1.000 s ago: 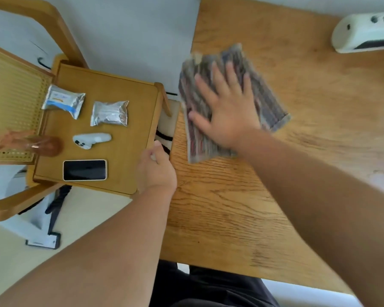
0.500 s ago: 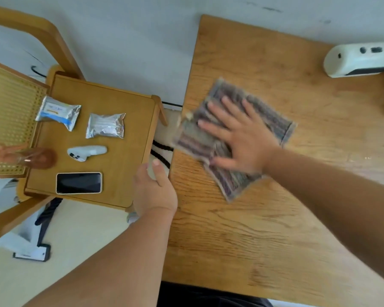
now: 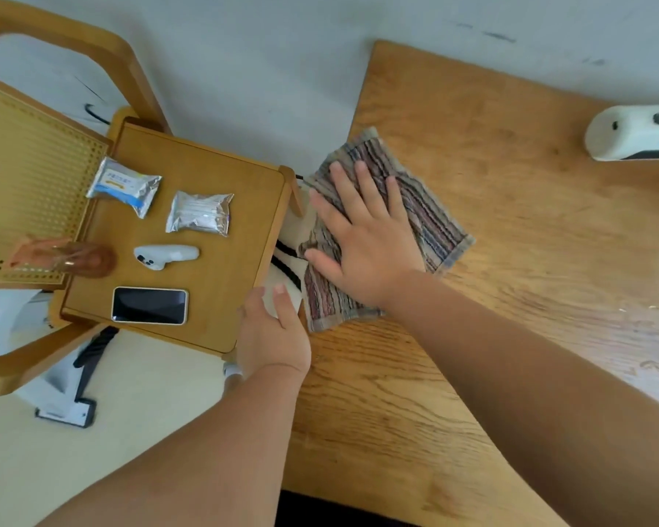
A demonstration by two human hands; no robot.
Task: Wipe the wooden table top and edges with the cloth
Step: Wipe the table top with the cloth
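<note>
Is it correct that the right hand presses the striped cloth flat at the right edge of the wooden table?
Not quite: the head view shows the right hand pressing the striped cloth flat at the left edge of the wooden table, not the right.

A matt, open-grained wood was shown on the table (image 3: 510, 260). The cloth (image 3: 427, 218) was seen as a coarse striped weave with frayed edges. Crinkled shiny foil was noted on the packets (image 3: 200, 213), glossy glass on the phone (image 3: 149, 305), woven cane on the chair (image 3: 27, 176).
</note>
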